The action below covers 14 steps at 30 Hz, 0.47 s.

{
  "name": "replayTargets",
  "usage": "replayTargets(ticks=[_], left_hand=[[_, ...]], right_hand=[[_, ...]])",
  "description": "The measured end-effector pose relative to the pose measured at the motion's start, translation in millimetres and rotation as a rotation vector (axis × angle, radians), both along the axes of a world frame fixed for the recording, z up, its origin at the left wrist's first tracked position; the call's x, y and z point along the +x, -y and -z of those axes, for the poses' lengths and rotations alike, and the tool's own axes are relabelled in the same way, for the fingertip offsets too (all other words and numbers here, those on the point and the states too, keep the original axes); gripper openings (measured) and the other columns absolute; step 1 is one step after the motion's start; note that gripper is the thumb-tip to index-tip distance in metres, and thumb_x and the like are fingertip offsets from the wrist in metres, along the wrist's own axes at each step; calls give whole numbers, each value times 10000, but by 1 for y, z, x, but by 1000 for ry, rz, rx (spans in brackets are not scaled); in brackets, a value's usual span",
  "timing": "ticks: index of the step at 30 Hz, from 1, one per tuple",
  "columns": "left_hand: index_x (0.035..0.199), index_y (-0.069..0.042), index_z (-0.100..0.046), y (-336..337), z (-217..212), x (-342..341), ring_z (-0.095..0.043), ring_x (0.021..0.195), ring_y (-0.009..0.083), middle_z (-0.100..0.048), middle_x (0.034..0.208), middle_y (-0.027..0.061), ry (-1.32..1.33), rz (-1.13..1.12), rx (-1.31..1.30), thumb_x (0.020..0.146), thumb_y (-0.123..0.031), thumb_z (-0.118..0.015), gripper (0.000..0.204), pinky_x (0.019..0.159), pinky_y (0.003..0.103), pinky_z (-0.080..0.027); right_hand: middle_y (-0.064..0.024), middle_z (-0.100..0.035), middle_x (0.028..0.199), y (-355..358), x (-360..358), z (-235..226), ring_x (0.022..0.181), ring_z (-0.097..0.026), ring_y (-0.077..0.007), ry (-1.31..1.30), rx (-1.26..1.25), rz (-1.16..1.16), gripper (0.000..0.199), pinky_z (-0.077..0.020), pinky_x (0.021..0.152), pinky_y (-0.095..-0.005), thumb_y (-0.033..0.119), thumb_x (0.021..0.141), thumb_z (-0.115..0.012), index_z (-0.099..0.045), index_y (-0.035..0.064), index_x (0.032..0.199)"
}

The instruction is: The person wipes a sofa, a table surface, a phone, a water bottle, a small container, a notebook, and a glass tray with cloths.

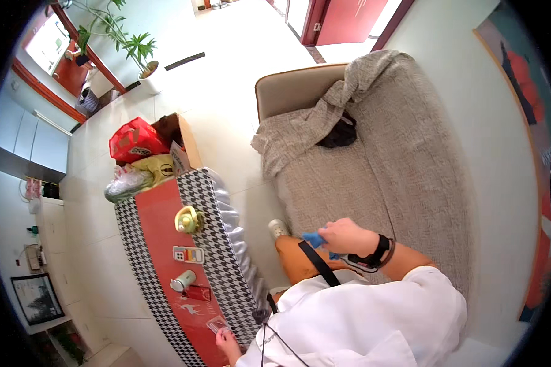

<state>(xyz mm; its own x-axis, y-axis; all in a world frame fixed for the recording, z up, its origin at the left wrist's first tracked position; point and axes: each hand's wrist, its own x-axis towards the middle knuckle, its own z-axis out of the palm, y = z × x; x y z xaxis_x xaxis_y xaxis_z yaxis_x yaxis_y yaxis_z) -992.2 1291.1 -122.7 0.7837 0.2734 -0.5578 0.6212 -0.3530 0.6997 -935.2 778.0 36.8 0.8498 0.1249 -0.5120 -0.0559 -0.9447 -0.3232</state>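
Note:
My right hand (347,236) is closed on a small blue cloth-like thing (313,239) above my knee, at the front edge of the grey-covered sofa (379,177). A black watch sits on that wrist. My left hand (228,342) reaches down to the red-topped table (159,226) and touches a small clear plastic piece (217,325) at its near end. Whether the fingers grip that piece is unclear.
On the table stand a yellow-green mug (188,219), a flat phone-like object (188,254), a small metal cup (182,281) and a red box (197,292). Bags and a cardboard box (179,137) crowd its far end. A dark garment (338,134) lies on the sofa.

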Motion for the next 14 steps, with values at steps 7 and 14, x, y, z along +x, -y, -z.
replayTargets(ticks=[7,14], left_hand=[[1060,23,-514,80,-19,101,-530,606,101,-581,749,54,-139,203,-37,821,-101,-554,273,541,221,-436],[958,21,-563,58,-7,100,-555,569,126,-587,706,67,-353,92,58,796,-154,-578,238,526,250,-462]], right_hand=[[-93,-553,731,78,95,-21,651,-596,-260,284,-160,94,192,-477,550,-357,208,690,-660,-561,82,796],[-92,-550,747,75,191,-15,666,-592,-260,287,31,-14,219,-476,570,-353,222,696,-666,-547,83,816]])
